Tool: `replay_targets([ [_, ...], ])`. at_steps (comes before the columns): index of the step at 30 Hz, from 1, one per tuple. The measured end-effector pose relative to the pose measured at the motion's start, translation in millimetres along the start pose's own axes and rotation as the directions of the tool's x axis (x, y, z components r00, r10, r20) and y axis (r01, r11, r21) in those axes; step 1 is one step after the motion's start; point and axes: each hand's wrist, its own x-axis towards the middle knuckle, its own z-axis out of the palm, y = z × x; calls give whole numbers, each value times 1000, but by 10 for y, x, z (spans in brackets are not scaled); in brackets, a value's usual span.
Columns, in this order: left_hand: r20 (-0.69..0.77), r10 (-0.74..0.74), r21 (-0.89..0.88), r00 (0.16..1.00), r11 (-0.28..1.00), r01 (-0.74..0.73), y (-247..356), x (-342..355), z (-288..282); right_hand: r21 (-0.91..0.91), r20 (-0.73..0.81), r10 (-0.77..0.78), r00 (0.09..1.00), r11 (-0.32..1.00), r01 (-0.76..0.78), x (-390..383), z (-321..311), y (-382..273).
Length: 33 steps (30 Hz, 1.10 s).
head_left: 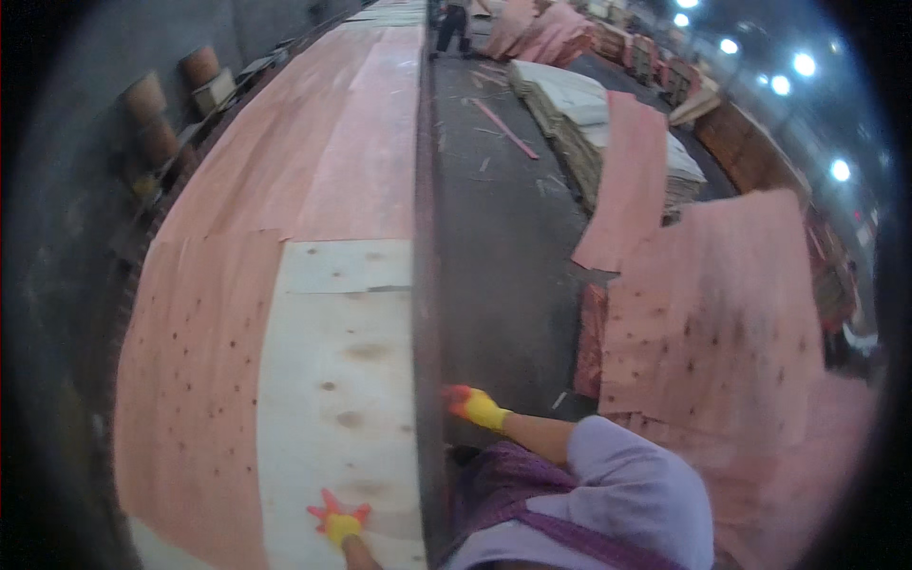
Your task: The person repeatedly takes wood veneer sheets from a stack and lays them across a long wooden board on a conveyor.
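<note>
My left hand (339,521), in a yellow glove with red fingers, lies spread and flat on a pale wood veneer sheet (328,408). The sheet has several brown knots and a slit near its far end. To its left lies a reddish veneer sheet (195,380) with dark knots. My right hand (475,407), gloved alike, is beside the right edge of the long stack, its red fingertips at or close to the side. Whether those fingers grip anything I cannot make out.
Pink veneer sheets (351,123) run along the stack's far part. Across the dark floor (503,275) on the right stand piled pink sheets (722,304) and a pale veneer pile (570,95). A person (452,27) stands at the far end. Round brown blocks (144,98) line the left wall.
</note>
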Motion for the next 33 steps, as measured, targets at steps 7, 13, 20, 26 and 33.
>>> replay_targets([
  [7, 483, 35, -314, 875, 940, 136, -658, 1477, 789, 455, -264, 254, 930, 884, -112, -2633, -1809, 1724],
  [13, 582, 163, -439, 797, 888, 139, 83, 920, 1120, 804, -549, 674, 494, 588, 89, -4234, -2392, 2185],
  [20, 630, 259, -328, 732, 943, -51, 800, -131, 1225, 717, -688, 626, 368, 505, 481, -4780, -2691, 3425],
  [26, 578, 306, -329, 757, 936, -127, 1773, -650, 1019, 495, -869, 466, 167, 830, 259, -5470, -4317, 3125],
  [33, 480, 390, -374, 786, 901, -219, 2864, -1011, 653, 265, -914, 50, -402, 824, -501, -6811, -6639, 2679],
])
